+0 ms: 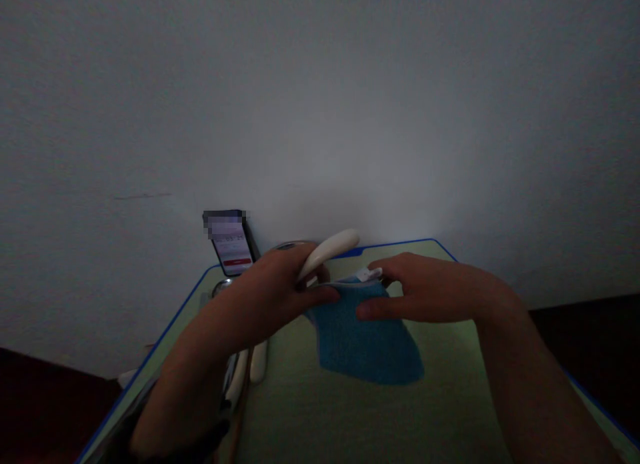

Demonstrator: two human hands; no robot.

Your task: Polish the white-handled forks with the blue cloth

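Lower centre of the frame, left hand (277, 281) round white handle (333, 246) and blue cloth (365, 347), right hand (427, 285) at cloth, grip indiscernible

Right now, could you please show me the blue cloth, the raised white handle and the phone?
Blue cloth (366, 344), head view: middle of its hanging part.
Raised white handle (330, 248), head view: middle of its visible length.
Phone (232, 245), head view: lit screen.
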